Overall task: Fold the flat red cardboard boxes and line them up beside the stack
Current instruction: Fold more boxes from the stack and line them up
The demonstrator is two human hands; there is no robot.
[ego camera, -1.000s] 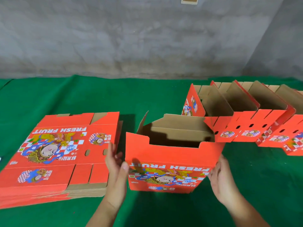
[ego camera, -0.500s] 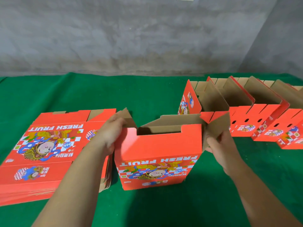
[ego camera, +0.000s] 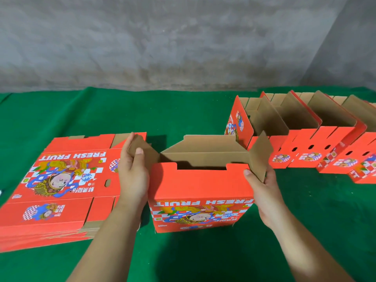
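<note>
A half-erected red "FRESH FRUIT" box (ego camera: 200,197) stands upright in the middle of a green-covered desk (ego camera: 81,110), its open top facing up and its long axis running left to right in front of the person. The left hand (ego camera: 133,171) pinches the brown end flap (ego camera: 142,148) at the box's left end, thumb on its inner face; the right hand (ego camera: 262,187) grips the matching flap (ego camera: 259,155) at the right end. Both flaps stand splayed outward (so, judging from this, each hand would fold its flap inward toward the box's centre). A stack of flat boxes (ego camera: 61,180) lies just left of the left hand. A row of folded boxes (ego camera: 305,139) stands to the right, farther back, nearer the right hand.
</note>
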